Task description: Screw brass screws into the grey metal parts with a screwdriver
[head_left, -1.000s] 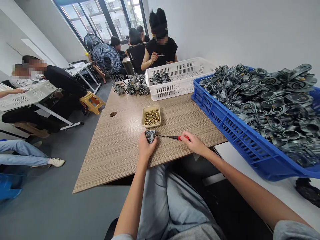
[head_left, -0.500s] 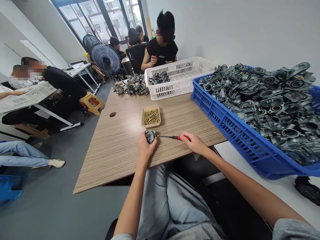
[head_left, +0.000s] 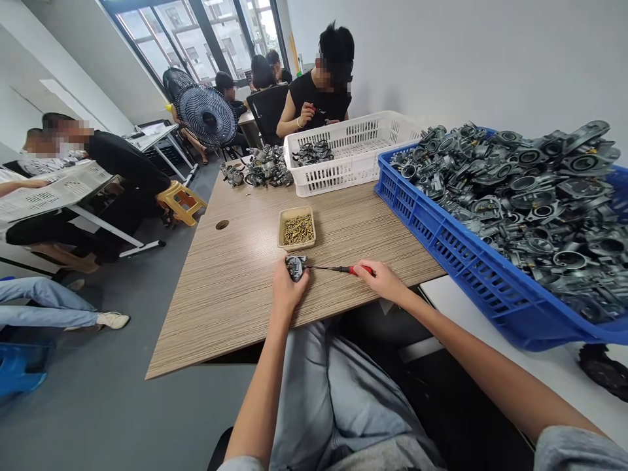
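My left hand (head_left: 289, 291) is closed around a small grey metal carburetor body (head_left: 296, 266), held near the table's front edge. In my right hand (head_left: 383, 280) is a screwdriver (head_left: 346, 269) with a red and black handle and a long thin shaft. It lies nearly level, its tip meeting the right side of the carburetor body; the exact contact spot is too small to make out. Just beyond my left hand stands a cream tray (head_left: 280, 245) filled with small brass-coloured screw-like parts (head_left: 298, 230).
On my right, a blue crate (head_left: 441, 252) is heaped with grey metal castings (head_left: 530, 196). A white basket (head_left: 338, 180) holds some at the table's far side, beside a pile of assembled carburetors (head_left: 267, 167). A co-worker (head_left: 318, 91) sits opposite; fans (head_left: 209, 114) stand beyond.
My hands, the carburetor body and the screwdriver stay almost in place. Across the table, the co-worker has shifted slightly to the right and raised one hand a little.
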`<state>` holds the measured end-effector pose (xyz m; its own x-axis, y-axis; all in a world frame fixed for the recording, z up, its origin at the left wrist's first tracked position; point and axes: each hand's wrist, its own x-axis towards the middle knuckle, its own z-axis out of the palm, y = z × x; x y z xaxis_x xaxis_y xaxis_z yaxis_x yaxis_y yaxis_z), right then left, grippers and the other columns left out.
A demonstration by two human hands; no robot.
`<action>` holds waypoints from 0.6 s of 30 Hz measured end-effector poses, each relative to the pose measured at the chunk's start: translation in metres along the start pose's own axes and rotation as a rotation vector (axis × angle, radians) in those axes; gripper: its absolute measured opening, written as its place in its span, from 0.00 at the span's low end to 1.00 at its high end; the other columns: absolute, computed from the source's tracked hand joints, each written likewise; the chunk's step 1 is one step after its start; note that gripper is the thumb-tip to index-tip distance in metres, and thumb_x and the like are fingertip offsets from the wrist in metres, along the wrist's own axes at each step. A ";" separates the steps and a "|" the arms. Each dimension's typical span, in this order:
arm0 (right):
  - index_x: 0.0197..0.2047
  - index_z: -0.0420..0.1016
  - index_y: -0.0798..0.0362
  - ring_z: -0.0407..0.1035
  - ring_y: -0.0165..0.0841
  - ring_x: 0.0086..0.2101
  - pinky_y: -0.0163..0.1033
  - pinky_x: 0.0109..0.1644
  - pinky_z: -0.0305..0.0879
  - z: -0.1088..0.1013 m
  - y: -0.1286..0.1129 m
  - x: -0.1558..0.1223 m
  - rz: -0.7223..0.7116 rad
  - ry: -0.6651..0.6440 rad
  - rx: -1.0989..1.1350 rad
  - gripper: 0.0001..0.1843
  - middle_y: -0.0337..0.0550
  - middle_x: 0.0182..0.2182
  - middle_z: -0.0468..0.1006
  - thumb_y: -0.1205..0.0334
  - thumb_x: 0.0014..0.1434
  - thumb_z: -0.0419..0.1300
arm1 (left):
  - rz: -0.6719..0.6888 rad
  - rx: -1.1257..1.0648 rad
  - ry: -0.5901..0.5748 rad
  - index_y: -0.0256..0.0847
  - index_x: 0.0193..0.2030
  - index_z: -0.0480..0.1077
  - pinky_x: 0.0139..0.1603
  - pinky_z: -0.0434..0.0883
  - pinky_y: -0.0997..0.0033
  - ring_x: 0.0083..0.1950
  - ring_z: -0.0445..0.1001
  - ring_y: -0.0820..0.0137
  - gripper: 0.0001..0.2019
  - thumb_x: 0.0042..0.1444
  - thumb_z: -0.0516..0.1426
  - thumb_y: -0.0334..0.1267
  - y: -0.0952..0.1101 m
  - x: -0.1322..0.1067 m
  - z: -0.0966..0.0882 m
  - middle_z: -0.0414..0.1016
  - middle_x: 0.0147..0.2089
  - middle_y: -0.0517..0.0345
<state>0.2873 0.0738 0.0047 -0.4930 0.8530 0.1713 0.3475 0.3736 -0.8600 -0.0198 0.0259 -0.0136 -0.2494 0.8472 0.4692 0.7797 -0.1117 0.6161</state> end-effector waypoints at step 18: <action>0.49 0.65 0.45 0.63 0.37 0.30 0.42 0.39 0.58 -0.003 0.002 -0.003 0.022 0.019 -0.025 0.15 0.33 0.29 0.71 0.45 0.71 0.61 | -0.010 -0.030 -0.013 0.44 0.60 0.70 0.60 0.78 0.52 0.54 0.82 0.54 0.20 0.64 0.67 0.41 0.003 0.000 -0.002 0.82 0.53 0.47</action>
<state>0.2917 0.0728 0.0039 -0.4701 0.8676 0.1619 0.3780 0.3637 -0.8514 -0.0183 0.0251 -0.0103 -0.2497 0.8549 0.4547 0.7595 -0.1184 0.6396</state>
